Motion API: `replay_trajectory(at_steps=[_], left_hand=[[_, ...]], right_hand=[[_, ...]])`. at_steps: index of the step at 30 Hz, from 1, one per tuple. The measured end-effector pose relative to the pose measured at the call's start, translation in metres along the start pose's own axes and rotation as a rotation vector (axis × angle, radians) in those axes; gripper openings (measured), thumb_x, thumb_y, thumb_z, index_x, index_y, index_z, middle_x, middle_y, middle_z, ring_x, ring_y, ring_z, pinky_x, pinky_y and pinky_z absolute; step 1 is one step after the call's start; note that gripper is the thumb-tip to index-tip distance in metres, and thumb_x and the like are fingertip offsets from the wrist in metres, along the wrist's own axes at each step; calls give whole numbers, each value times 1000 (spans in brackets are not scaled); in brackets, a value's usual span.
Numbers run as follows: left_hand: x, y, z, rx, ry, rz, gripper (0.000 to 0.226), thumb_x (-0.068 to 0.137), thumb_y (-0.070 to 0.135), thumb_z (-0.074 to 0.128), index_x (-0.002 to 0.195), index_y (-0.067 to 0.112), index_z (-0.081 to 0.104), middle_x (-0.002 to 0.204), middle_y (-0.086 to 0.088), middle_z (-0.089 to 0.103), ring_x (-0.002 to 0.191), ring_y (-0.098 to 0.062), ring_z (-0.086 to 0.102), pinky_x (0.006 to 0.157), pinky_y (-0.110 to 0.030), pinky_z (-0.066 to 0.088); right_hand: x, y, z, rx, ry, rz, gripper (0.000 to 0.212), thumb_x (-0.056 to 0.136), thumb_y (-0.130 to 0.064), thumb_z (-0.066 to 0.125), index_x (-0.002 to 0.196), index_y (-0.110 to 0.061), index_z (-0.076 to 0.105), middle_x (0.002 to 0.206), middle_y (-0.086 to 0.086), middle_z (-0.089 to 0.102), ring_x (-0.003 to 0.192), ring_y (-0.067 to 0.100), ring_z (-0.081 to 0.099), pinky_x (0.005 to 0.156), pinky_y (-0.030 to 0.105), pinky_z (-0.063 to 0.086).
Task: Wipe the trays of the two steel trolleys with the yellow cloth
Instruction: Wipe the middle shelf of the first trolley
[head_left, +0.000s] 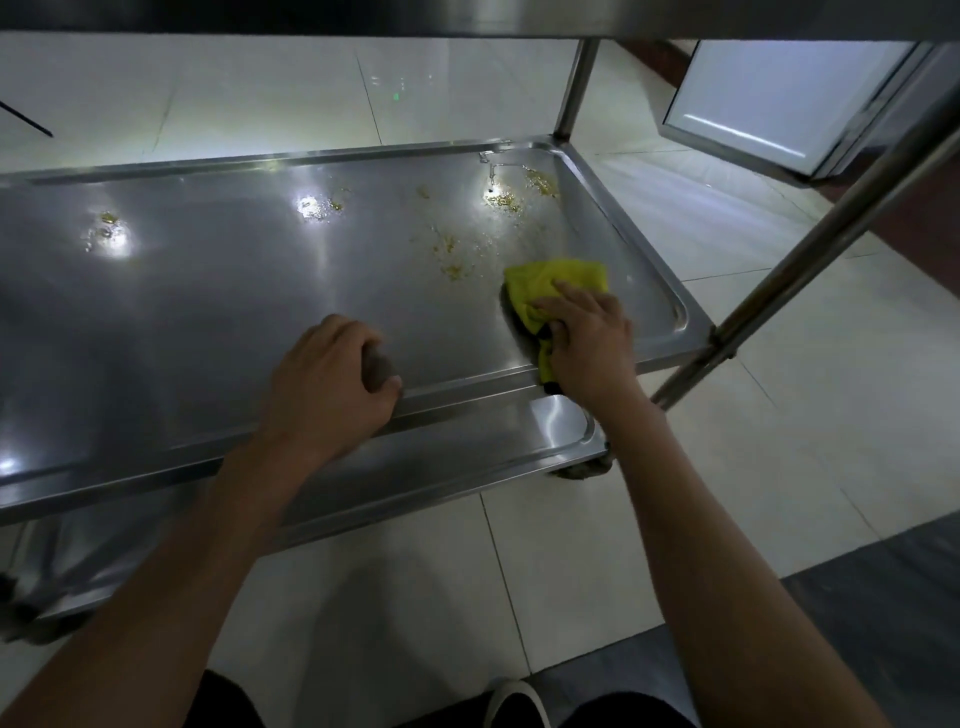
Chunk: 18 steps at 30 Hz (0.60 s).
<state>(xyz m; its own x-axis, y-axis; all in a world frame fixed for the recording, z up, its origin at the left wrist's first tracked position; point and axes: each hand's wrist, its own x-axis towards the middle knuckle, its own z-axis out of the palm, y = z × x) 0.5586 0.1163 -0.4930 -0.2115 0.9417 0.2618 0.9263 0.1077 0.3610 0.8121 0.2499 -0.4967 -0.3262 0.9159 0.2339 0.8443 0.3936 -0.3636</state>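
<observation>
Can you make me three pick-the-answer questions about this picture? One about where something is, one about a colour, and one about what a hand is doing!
1. Where is the cloth on the tray?
A. near the right end
B. at the far left end
C. on the floor

2. What colour is the cloth?
A. blue
B. yellow
C. white

3. What is the left hand doing?
A. waving in the air
B. wiping with the cloth
C. gripping the tray's near rim

Answers:
1 A: the cloth lies on the tray close to its right end.
2 B: it is bright yellow under the right hand, which presses on it.
3 C: the left hand has its fingers curled over the near rim, while crumbs wait beyond.
</observation>
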Motion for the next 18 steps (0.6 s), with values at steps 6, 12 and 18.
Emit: replay_trajectory(at_steps=[6,12,18], left_hand=[[-9,-18,-19,22,-23,-85,49,73,57,77,103,21,62,117,2,53,111,-26,51,89,-42,45],[-18,-29,-26,88,-25,-168,53,73,72,66,78,21,53,98,0,50,95,-24,50,80,-40,47],[-19,-56,-36,-23,37,-202,23,85,33,71,89,12,63,117,-4,61,98,-29,61,80,-36,46]], right_hand=[[-13,-77,29,-59,-86,-164,46,94,-16,48,137,-33,51,157,-1,34,143,32,24,107,53,28],[-5,-111,42,-75,-128,-194,48,94,-15,50,138,-34,50,158,-1,32,143,32,22,108,53,28],[10,-162,66,6,-160,-324,44,93,-20,52,135,-36,53,155,0,36,141,31,24,106,52,28]])
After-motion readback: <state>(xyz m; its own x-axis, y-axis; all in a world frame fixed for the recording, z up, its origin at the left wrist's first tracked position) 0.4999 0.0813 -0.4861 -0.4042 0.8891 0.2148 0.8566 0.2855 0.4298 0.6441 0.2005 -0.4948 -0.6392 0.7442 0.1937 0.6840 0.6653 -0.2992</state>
